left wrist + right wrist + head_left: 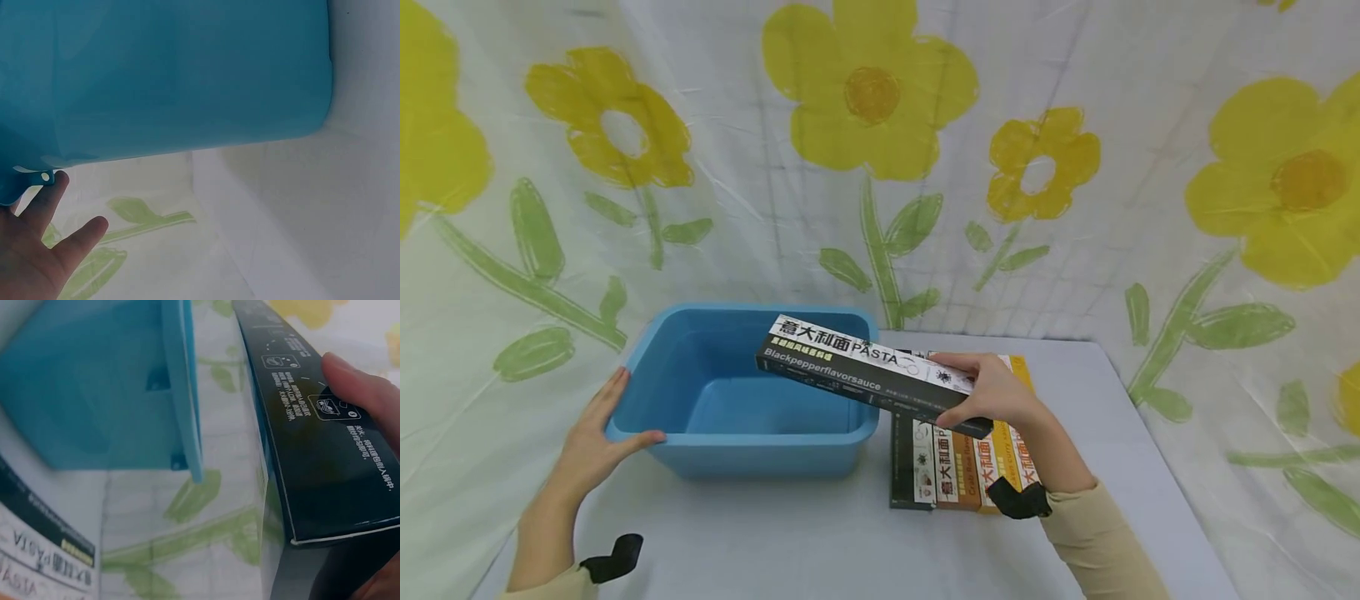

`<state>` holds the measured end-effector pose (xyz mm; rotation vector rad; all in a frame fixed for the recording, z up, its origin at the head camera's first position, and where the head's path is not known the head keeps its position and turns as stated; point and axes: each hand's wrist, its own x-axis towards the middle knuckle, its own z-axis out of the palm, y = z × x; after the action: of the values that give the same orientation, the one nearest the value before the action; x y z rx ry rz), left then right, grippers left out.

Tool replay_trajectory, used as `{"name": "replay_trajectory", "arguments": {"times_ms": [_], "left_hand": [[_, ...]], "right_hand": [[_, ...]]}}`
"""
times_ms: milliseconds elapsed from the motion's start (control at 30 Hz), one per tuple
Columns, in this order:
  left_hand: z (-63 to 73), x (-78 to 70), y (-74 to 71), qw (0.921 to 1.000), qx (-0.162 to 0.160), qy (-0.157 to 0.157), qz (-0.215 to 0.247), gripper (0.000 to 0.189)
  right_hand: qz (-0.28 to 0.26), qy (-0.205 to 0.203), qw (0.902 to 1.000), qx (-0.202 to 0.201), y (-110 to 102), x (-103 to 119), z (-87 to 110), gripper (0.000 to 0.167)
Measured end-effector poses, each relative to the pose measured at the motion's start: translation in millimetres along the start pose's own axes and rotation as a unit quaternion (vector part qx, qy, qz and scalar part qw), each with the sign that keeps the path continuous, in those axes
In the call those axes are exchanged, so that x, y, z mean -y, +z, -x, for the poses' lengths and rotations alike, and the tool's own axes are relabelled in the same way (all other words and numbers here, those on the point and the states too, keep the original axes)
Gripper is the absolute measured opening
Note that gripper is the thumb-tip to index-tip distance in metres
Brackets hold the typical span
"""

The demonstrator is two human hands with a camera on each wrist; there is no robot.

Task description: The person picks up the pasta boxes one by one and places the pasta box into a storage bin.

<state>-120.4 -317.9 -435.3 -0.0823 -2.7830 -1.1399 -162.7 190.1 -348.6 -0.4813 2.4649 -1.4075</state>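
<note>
My right hand [1000,390] grips one end of a black-and-white pasta box [857,367], thumb on the near side and fingers across the top. Slanting in the air, the box has its far end over the blue plastic basin [760,454]. Close up in the right wrist view, the same box [325,481] shows its black printed side. My left hand [591,437] is at the basin's front left corner, thumb along the front rim and fingers spread up the left side. In the left wrist view, straight fingers of the left hand [37,244] touch the basin's rim.
Right of the basin, several flat pasta boxes [958,479] lie side by side, black, brown, orange and yellow, partly hidden beneath the right hand and held box. They rest on a white table [775,542]. A flowered curtain [715,208] hangs behind.
</note>
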Motion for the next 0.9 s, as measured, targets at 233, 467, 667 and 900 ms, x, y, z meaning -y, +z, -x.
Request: {"name": "replay_trajectory", "arguments": {"times_ms": [233,467,667,900], "left_hand": [[-17.0,-21.8,6.6,0.9996,0.007,0.024,-0.016,0.105],[-27.6,-37.4,13.7,0.9990,0.013,0.033,-0.025,0.106],[-28.5,-39.0,17.0,0.9991,0.010,0.030,-0.028,0.107],[-29.4,-36.0,15.9,0.9990,0.006,0.035,-0.027,0.106]], "right_hand": [[-0.010,-0.039,0.9992,0.003,0,2,0.6,0.079],[0.005,-0.041,0.9991,0.005,3,6,-4.9,0.079],[0.040,-0.043,0.9980,0.023,12,20,-19.9,0.075],[0.114,-0.016,0.9926,0.041,32,41,-49.7,0.074]]}}
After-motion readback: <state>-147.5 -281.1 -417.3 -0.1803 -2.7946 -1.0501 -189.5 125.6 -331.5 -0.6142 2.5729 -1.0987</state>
